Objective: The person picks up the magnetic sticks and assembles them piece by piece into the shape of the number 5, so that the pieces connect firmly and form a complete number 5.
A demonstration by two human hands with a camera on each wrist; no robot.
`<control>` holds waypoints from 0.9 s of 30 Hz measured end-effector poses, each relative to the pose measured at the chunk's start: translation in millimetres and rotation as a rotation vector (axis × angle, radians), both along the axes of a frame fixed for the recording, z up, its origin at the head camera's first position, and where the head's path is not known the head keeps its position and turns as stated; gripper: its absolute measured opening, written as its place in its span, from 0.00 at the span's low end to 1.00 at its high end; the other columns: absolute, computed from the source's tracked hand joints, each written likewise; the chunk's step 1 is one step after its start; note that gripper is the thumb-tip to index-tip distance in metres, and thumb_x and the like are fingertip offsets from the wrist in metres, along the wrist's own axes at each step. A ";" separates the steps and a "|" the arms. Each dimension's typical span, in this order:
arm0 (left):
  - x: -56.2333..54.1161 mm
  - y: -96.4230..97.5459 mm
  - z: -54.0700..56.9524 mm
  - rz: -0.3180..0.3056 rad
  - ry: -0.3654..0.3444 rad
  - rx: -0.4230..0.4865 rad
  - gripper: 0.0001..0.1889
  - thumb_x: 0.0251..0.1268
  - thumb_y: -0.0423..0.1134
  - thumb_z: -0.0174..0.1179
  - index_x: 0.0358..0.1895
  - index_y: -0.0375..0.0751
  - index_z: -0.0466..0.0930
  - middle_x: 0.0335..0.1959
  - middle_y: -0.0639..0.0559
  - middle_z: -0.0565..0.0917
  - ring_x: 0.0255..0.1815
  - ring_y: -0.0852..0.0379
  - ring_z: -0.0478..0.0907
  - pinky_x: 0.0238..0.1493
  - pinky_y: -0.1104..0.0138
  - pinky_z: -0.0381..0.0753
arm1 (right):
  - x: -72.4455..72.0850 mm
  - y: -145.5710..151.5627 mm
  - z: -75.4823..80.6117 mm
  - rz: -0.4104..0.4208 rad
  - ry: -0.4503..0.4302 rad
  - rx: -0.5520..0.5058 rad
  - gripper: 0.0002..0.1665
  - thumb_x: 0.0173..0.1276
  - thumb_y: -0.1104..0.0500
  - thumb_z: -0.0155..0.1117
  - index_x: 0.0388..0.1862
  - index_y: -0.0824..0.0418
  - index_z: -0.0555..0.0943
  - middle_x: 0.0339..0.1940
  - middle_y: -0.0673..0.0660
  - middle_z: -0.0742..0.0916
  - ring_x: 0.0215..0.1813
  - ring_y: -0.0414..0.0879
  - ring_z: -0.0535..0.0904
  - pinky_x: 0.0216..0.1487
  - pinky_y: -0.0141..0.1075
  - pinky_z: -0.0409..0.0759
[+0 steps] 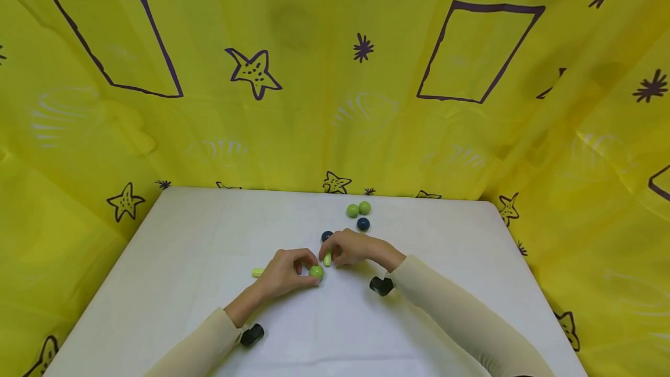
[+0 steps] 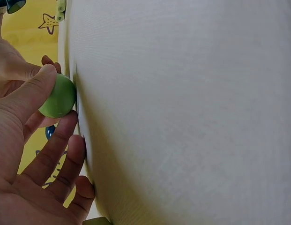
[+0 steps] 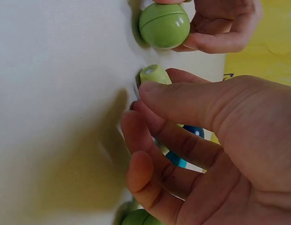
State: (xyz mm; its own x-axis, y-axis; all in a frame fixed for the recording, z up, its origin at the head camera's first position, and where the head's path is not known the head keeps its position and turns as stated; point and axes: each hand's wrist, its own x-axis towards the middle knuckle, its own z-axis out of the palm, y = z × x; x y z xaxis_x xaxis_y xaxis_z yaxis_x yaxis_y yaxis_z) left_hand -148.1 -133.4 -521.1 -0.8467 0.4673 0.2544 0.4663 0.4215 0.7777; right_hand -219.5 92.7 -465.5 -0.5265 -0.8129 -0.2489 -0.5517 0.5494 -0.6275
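At lower centre, the left hand point(image 1: 285, 273) is pinching a green ball point(image 1: 316, 272) and the right hand point(image 1: 352, 246) a pale-green rod point(image 1: 327, 259); a starfish-printed yellow curtain point(image 1: 309, 127) is hanging behind the white tabletop point(image 1: 209, 231).

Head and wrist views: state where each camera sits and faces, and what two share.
Head: worn on the head, facing forward and down at the white table; left hand, right hand, sleeves show.
Left wrist: on that wrist, facing the left hand and green ball; right hand partly shows.
Right wrist: on that wrist, facing the right hand and pale piece; left hand partly shows.
Wrist views share the green ball.
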 end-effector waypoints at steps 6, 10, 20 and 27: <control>-0.4 -0.1 -0.4 -0.001 -0.004 -0.011 0.14 0.51 0.40 0.81 0.38 0.50 0.85 0.31 0.61 0.86 0.26 0.53 0.75 0.30 0.71 0.71 | 0.4 -1.9 -4.3 -0.036 0.042 0.005 0.15 0.66 0.73 0.68 0.45 0.56 0.89 0.38 0.51 0.88 0.33 0.39 0.75 0.37 0.30 0.75; -0.3 -0.1 0.1 0.000 -0.013 -0.013 0.14 0.51 0.40 0.81 0.38 0.50 0.85 0.31 0.61 0.86 0.27 0.53 0.76 0.30 0.71 0.71 | 0.7 -0.6 -2.2 -0.042 0.027 -0.022 0.15 0.66 0.74 0.67 0.45 0.58 0.89 0.37 0.52 0.87 0.32 0.39 0.75 0.35 0.30 0.75; -0.1 0.1 -0.7 -0.001 -0.017 -0.005 0.14 0.52 0.41 0.81 0.39 0.50 0.86 0.32 0.61 0.87 0.26 0.54 0.75 0.30 0.71 0.71 | 1.0 10.2 -0.7 -0.111 -0.130 -0.120 0.15 0.69 0.73 0.64 0.49 0.61 0.88 0.27 0.59 0.88 0.25 0.48 0.79 0.28 0.30 0.74; -0.3 -0.1 -3.4 0.001 0.013 -0.006 0.14 0.51 0.41 0.81 0.39 0.50 0.85 0.31 0.61 0.86 0.26 0.55 0.75 0.29 0.71 0.72 | 0.7 18.5 -15.1 -0.156 -0.213 -0.239 0.13 0.71 0.71 0.66 0.52 0.62 0.86 0.31 0.60 0.89 0.27 0.49 0.82 0.32 0.34 0.78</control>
